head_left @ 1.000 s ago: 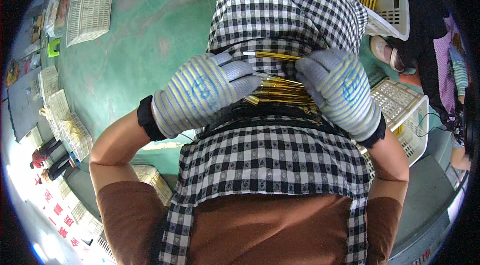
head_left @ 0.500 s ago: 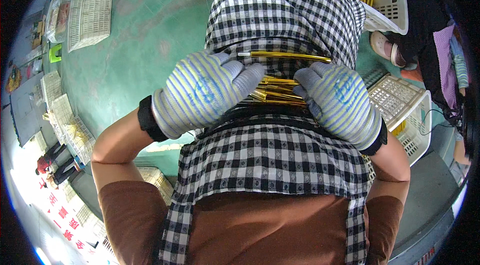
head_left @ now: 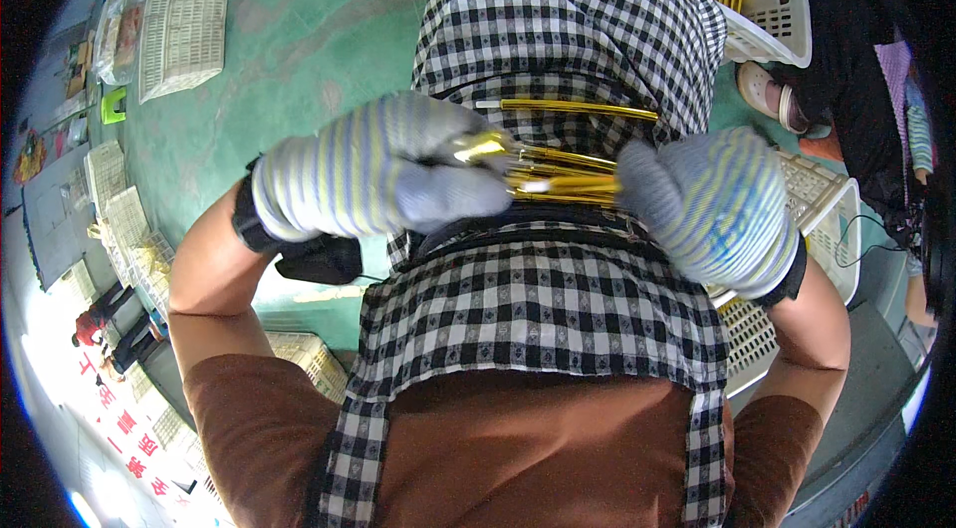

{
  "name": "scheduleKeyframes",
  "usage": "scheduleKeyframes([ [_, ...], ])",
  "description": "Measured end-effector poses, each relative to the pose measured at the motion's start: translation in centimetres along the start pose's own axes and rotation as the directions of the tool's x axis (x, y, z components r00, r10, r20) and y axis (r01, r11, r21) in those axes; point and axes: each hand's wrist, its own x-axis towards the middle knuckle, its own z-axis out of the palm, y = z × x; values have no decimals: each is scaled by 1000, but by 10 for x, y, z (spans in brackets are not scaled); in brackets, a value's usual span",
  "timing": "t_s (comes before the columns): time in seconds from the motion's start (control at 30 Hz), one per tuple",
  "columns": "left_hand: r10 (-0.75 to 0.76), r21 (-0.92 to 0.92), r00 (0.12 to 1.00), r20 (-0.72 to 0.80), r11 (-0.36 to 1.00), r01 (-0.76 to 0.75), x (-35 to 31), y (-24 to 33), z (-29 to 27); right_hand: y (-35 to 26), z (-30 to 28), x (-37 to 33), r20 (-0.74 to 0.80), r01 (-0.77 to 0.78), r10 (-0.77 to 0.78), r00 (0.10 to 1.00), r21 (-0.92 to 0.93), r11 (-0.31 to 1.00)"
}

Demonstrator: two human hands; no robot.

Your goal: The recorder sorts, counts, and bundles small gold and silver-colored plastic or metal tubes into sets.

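Both my hands wear striped knit gloves and work over my lap. My left hand (head_left: 388, 169) is turned side-on, its fingertips closed on a crumpled shiny gold piece (head_left: 484, 146), blurred by motion. To the right, my right hand (head_left: 712, 209) has thumb and fingers pressed together at the ends of thin gold sticks. One blurred gold stick with a white tip (head_left: 568, 185) runs from its fingertips toward my left hand. Several more gold sticks (head_left: 558, 161) lie across my lap between the hands. Beyond them, a single gold stick (head_left: 578, 109) with a white end rests on my checked apron (head_left: 568, 20).
A white crate (head_left: 782, 0) of gold-and-white sticks stands beyond my knees at far right. More crates (head_left: 797, 174) are stacked beside my right arm. A person's shoe (head_left: 762, 90) is near them. Pale crates (head_left: 184, 30) and a green stool (head_left: 114, 106) stand left.
My left hand has moved left and turned, and a shiny gold piece now shows in its fingers. My right hand has shifted right. The single far stick stays on the apron.
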Motion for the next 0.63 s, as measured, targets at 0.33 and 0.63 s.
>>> scheduleKeyframes([
  [0.33, -58, 328, 984, -166, 938, 111, -14, -8, -4, 25, 24, 8, -251, -174, 170, 953, 6, 985],
  [0.63, 81, 607, 990, -119, 795, 8, -24, -16, 9, 9, 60, 37, -358, -92, 83, 930, -8, 996],
])
